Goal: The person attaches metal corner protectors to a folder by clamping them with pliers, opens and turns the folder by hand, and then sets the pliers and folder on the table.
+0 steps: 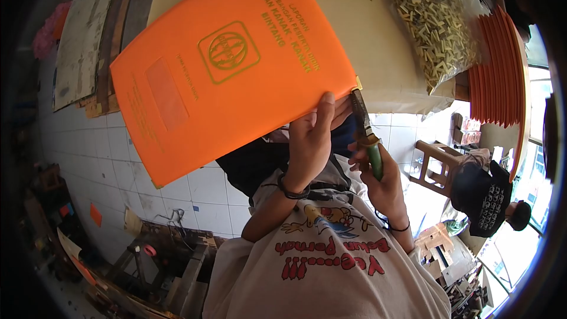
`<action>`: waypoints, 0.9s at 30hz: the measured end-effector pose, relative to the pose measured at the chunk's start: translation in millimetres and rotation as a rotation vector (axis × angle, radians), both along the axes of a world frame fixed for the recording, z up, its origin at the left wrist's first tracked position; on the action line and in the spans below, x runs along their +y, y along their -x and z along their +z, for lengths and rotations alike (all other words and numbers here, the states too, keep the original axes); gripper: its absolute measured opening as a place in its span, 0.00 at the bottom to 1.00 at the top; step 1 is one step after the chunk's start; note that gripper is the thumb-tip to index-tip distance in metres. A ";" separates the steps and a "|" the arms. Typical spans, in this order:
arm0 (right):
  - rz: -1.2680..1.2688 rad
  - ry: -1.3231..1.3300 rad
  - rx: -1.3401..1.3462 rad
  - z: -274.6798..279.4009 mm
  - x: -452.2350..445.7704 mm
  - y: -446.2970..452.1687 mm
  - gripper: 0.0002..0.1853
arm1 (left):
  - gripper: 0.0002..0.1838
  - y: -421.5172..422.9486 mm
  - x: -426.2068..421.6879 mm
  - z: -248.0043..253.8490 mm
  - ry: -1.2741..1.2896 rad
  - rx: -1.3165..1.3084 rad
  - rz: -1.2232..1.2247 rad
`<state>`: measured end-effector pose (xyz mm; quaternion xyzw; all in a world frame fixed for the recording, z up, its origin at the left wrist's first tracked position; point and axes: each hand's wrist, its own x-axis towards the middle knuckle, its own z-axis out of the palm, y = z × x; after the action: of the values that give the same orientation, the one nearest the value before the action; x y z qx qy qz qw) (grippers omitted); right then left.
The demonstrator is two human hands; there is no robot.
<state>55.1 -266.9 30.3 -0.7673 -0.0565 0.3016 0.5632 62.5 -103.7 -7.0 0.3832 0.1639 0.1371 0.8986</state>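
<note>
- The cover (230, 65) is gripped at its near edge by the left hand (313, 136), closed on it, with the thumb laid on the front and the other fingers partly hidden beneath.
- The green handle of the pliers (373, 156) is held in the right hand (384, 180), the fingers curled around it.
- The head of the pliers is brought to the cover's right corner, where a gold corner piece (358, 83) is seen; whether it is clamped cannot be told.
- Another gold tip (157, 186) is seen at the cover's near left corner.
- The cover is held tilted, front upward, partly over the table (378, 35) and partly over the tiled floor (218, 186); gold lettering and an emblem are printed on it.
- A clear bag (437, 41) filled with small gold pieces is set on the table, right of the cover.
- Beyond the bag, orange covers (496, 71) are stacked.
- Farther right, a person (481, 198) in dark clothing is seen beside a wooden stool (434, 168).
</note>
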 end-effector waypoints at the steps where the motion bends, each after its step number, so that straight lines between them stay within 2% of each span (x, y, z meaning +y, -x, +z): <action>1: -0.019 -0.036 0.037 2.5 -0.1 -0.5 0.30 | 0.22 -0.3 -0.3 -0.7 0.003 -0.009 0.006; 4: 0.056 0.029 0.009 10.6 -1.2 -4.6 0.36 | 0.22 0.1 -0.7 -2.5 -0.009 0.006 0.003; 7: 0.028 0.008 0.038 11.8 1.4 -2.5 0.32 | 0.22 0.6 -0.3 -2.0 -0.016 0.001 -0.004; 13: 0.122 0.172 -0.136 3.1 -2.4 -1.9 0.22 | 0.22 0.6 1.2 2.6 0.009 -0.011 -0.016; 16: 0.054 0.203 -0.176 10.8 11.1 -3.2 0.18 | 0.21 -0.2 0.6 1.5 0.039 -0.020 -0.012; 27: 0.108 0.271 -0.257 4.8 7.7 -4.6 0.14 | 0.22 1.2 0.8 -1.1 0.026 -0.022 -0.028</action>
<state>59.6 -259.1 35.1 -0.8642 -0.1278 0.2357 0.4258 61.3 -102.8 -8.1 0.3722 0.1506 0.1267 0.9071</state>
